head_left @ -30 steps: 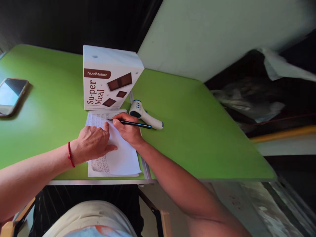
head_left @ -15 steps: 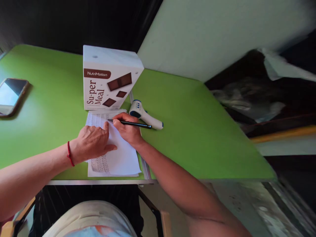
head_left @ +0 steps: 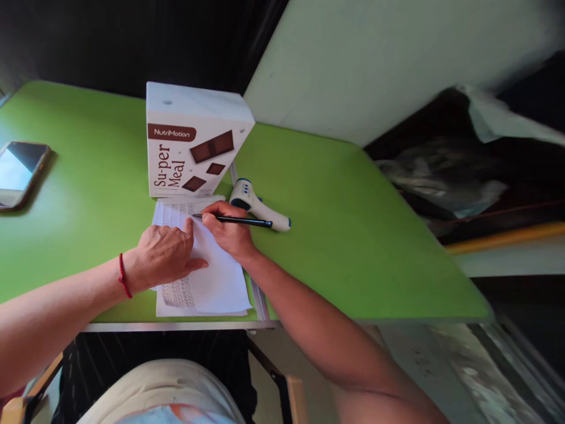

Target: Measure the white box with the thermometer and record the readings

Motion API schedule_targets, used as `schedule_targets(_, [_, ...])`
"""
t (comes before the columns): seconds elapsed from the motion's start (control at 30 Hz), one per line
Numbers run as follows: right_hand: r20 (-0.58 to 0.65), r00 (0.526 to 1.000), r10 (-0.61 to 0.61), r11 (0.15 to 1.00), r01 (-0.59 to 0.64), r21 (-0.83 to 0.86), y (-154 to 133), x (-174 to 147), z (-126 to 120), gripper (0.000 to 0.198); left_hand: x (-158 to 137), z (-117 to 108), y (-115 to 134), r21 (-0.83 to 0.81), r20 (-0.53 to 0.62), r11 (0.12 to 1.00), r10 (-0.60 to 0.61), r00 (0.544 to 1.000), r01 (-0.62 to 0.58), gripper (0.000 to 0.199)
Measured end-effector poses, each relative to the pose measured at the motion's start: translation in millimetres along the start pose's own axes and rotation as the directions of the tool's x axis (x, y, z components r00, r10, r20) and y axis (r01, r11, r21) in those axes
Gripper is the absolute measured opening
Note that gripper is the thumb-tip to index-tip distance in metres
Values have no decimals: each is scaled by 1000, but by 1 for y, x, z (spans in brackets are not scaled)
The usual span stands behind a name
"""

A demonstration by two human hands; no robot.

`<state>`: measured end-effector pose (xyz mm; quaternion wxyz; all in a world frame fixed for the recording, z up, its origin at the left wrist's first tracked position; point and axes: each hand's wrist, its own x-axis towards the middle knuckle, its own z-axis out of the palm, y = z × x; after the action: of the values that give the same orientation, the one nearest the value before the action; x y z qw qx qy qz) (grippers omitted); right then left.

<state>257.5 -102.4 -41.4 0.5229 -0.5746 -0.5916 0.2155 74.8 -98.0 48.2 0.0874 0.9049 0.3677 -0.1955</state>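
A black pen (head_left: 242,221) is pinched in my right hand (head_left: 229,232), its tip at the handwritten lines near the top of a white sheet of paper (head_left: 220,282). My left hand (head_left: 166,253) lies on the same sheet, thumb spread and index finger stretched close to the pen tip. It holds nothing and covers part of the writing. Rows of small handwriting fill the paper's left side; its right part is blank. Just beyond my right hand lies a white and blue infrared thermometer (head_left: 269,215), partly behind the pen.
A white NutriMotion box (head_left: 176,159) stands upright at the paper's far edge. A phone (head_left: 22,174) lies at the left on the green table (head_left: 335,235). A wall (head_left: 353,65) rises behind, and plastic-wrapped items (head_left: 445,176) are on the right beyond the table.
The whole view has shifted very slightly. Both hands and the pen keep nearly the same place on the paper.
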Motion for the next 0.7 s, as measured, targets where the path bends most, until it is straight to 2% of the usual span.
schedule_targets(0.27, [-43, 999, 3, 1000, -4, -11, 0, -1, -2, 11, 0, -1, -1, -16, -3, 1000, -3, 1000, 3, 87])
schedule_targets(0.4, [-42, 998, -42, 999, 42, -4, 2, 0, -2, 12, 0, 0, -1, -9, -2, 1000, -4, 1000, 4, 89])
schedule_targets(0.7, [-38, 998, -41, 997, 38, -70, 4, 0, -1, 14, 1, 0, -1, -2, 3, 1000, 1, 1000, -1, 88])
